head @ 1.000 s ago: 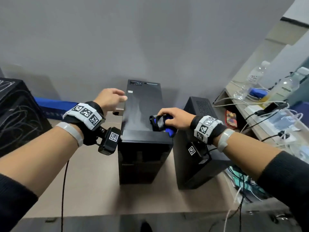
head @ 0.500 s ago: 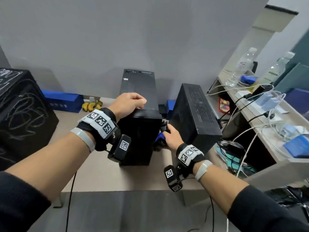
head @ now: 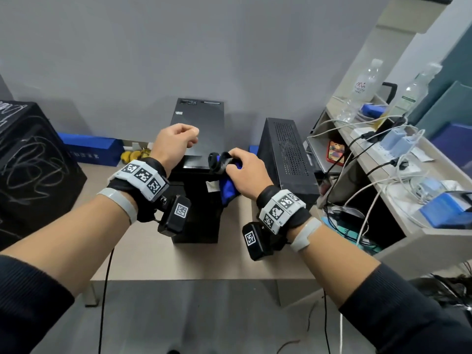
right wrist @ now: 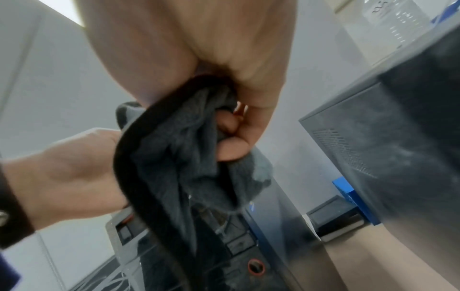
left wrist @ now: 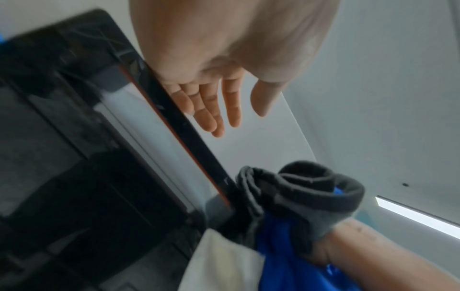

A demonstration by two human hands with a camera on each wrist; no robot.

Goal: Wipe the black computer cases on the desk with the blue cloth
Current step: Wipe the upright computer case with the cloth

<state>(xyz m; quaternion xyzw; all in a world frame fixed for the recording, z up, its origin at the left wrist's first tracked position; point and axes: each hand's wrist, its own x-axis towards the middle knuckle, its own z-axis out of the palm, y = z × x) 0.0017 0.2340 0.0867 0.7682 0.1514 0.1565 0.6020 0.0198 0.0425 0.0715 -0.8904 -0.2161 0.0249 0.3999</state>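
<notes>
Two black computer cases stand on the desk: a middle tower [head: 200, 123] and a vented one [head: 288, 152] to its right. My right hand [head: 231, 166] grips the blue cloth [head: 227, 194], whose other side is dark grey, at the front right top corner of the middle tower. The right wrist view shows my fingers [right wrist: 231, 145] curled into the bunched cloth [right wrist: 174, 161]. My left hand [head: 187, 136] hovers over the tower's front top edge and holds nothing. Its fingers [left wrist: 211, 114] hang relaxed above the case [left wrist: 74, 137], left of the cloth [left wrist: 306, 196].
A black box [head: 30, 162] with scribbles stands at the left. A blue box [head: 92, 149] and bananas [head: 135, 155] lie by the wall. A shelf [head: 383, 159] at the right carries bottles [head: 365, 85], chargers, cables and a phone [head: 335, 152]. The desk [head: 127, 246] ends just before me.
My right hand has brought the cloth up from low between the two cases to the middle tower's top front corner. The left hand stays over the tower's top.
</notes>
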